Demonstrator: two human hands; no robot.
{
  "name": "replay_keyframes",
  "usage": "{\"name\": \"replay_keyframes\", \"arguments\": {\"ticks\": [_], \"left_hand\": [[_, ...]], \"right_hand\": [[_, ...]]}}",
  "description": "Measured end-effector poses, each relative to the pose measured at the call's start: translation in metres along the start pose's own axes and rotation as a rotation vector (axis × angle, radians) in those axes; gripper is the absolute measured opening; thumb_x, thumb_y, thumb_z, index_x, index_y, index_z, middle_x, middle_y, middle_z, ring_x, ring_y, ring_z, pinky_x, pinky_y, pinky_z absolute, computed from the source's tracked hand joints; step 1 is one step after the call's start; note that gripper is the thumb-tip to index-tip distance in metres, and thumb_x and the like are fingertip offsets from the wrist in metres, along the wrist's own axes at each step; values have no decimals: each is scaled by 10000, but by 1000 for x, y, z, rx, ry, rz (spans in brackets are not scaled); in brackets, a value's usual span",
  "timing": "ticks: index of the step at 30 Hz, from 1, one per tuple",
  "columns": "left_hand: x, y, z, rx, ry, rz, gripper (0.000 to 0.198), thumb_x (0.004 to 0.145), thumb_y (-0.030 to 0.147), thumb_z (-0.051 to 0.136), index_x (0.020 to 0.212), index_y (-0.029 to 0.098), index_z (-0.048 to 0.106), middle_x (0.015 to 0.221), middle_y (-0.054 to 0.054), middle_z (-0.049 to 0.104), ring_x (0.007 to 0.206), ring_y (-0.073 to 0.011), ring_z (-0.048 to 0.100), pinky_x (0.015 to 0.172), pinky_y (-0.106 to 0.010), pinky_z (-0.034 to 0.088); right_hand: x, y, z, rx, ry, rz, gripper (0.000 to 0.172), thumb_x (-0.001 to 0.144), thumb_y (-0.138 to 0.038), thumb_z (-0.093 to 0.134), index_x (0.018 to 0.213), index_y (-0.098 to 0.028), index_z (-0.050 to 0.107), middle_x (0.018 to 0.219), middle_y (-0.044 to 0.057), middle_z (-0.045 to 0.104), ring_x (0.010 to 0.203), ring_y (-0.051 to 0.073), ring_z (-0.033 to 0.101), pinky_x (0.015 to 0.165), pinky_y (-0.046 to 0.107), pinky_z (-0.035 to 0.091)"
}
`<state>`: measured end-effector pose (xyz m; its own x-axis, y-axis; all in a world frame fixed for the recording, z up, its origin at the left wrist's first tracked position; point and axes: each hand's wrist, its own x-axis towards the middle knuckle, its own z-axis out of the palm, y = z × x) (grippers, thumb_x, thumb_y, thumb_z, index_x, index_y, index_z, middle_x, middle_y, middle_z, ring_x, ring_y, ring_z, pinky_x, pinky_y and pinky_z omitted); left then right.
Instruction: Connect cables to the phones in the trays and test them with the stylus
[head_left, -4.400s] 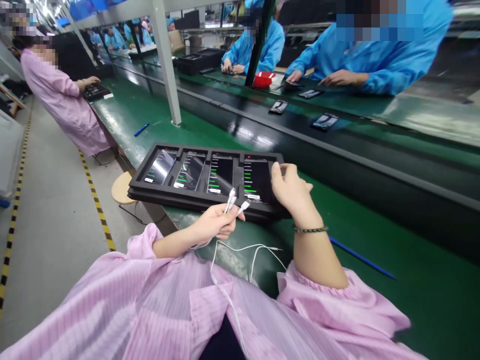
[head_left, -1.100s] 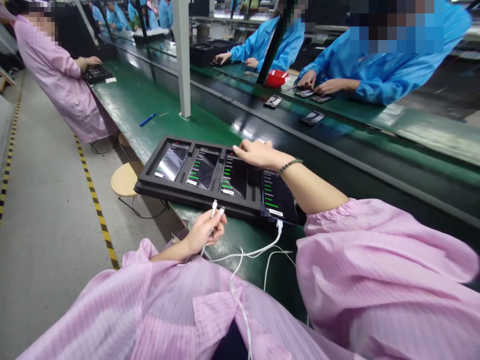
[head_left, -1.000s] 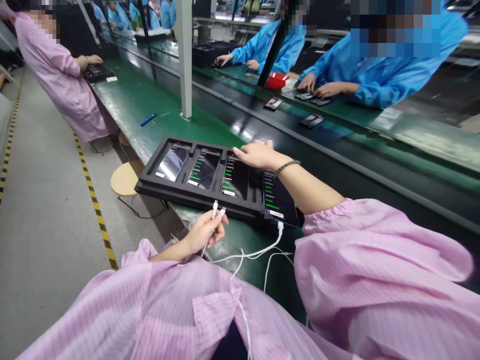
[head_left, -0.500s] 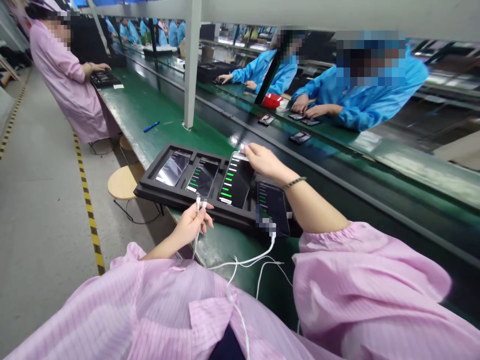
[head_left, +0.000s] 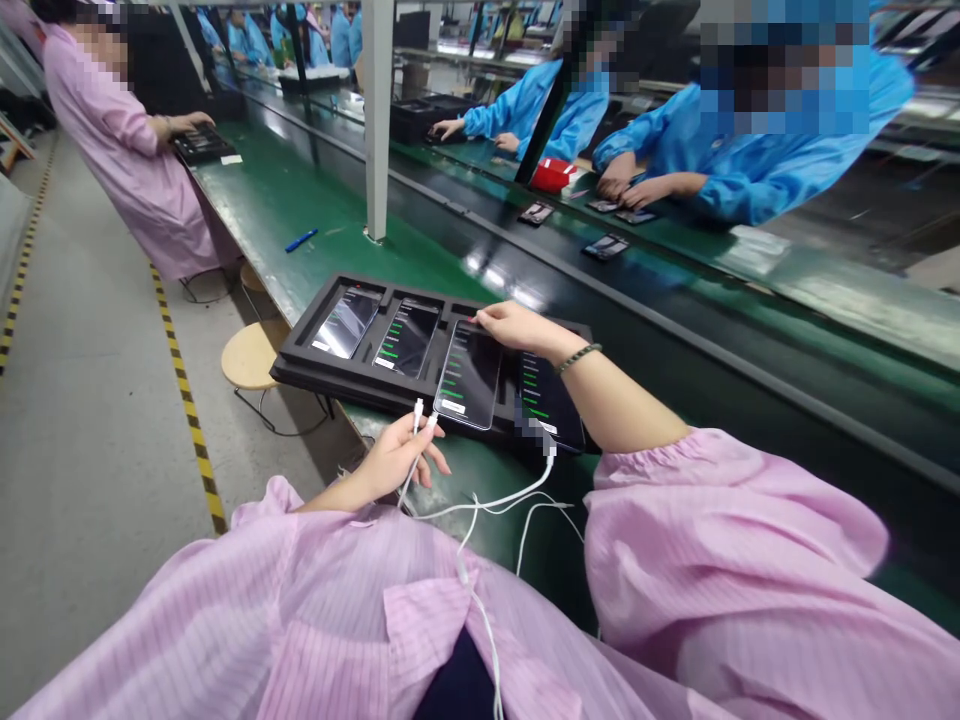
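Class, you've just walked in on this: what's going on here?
A person in pink works over a black tray. Their right hand holds a phone by its top edge, its lower end over the tray's front rim. Their left hand holds two white cable ends close to its lower corner. The rightmost phone has a white cable at its lower end; two more phones lie in the left compartments.

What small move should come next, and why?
Probably bring one plug from the left hand to the held phone: the right hand grips its far end, its near end crosses the tray rim, and the phone to its right has a cable at its near end.
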<state>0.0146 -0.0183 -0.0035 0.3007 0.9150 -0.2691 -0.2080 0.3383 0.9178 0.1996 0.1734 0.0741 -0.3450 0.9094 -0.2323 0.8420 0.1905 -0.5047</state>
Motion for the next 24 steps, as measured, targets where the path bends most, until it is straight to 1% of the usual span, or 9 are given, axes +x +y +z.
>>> {"name": "replay_keyframes", "arguments": {"ticks": [2, 4, 6, 9, 12, 15, 18, 24], "left_hand": [[0, -2, 0, -6, -14, -31, 496, 760, 641, 648, 835, 188, 463, 604, -50, 712, 352, -121, 570, 355, -184, 334], [0, -4, 0, -12, -44, -55, 480, 761, 627, 643, 802, 191, 446, 625, -69, 722, 351, -127, 575, 341, -181, 326], [0, -5, 3, -15, -70, -68, 466, 771, 618, 630, 787, 192, 441, 626, -72, 720, 347, -128, 575, 329, -177, 316], [1, -9, 10, -14, -68, -70, 453, 796, 617, 601, 794, 196, 433, 608, -56, 709, 334, -126, 566, 320, -173, 299], [3, -11, 18, -6, -64, -71, 458, 809, 634, 575, 799, 206, 411, 599, -41, 705, 328, -129, 564, 319, -177, 299], [6, -11, 23, 6, -73, -61, 457, 818, 640, 557, 798, 212, 397, 583, -27, 697, 327, -130, 564, 321, -179, 300], [9, -8, 27, 27, -70, -35, 432, 839, 616, 544, 797, 214, 392, 573, -19, 689, 335, -126, 565, 329, -178, 307], [6, -4, 33, 96, 2, -12, 367, 896, 555, 495, 818, 215, 381, 550, -3, 671, 342, -121, 571, 337, -165, 325]], "right_hand": [[0, 3, 4, 14, -83, -58, 435, 832, -603, 613, 836, -179, 711, 894, 72, 714, 859, 248, 647, 819, 348, 507], [1, 6, 4, 6, -136, -106, 453, 728, -567, 744, 973, -186, 740, 1089, 81, 723, 1013, 280, 651, 912, 348, 507], [4, 9, 4, -20, -136, -110, 484, 690, -501, 796, 1047, -179, 741, 1149, 95, 715, 1053, 292, 650, 940, 355, 507], [9, 13, 7, -30, -108, -99, 370, 764, -407, 748, 1040, -161, 745, 1089, 101, 736, 999, 270, 671, 910, 349, 517], [12, 15, 11, -23, -74, -90, 307, 773, -366, 739, 999, -158, 746, 1034, 99, 746, 942, 246, 679, 865, 334, 525], [13, 15, 14, -32, -38, -82, 287, 747, -365, 760, 953, -166, 742, 991, 89, 747, 888, 225, 677, 816, 318, 525], [12, 14, 14, -42, -44, -73, 279, 751, -365, 758, 938, -160, 730, 940, 80, 742, 830, 202, 665, 756, 295, 510], [10, 12, 13, -49, -43, -61, 288, 751, -365, 759, 944, -154, 721, 882, 64, 728, 774, 179, 639, 700, 273, 482]]}}
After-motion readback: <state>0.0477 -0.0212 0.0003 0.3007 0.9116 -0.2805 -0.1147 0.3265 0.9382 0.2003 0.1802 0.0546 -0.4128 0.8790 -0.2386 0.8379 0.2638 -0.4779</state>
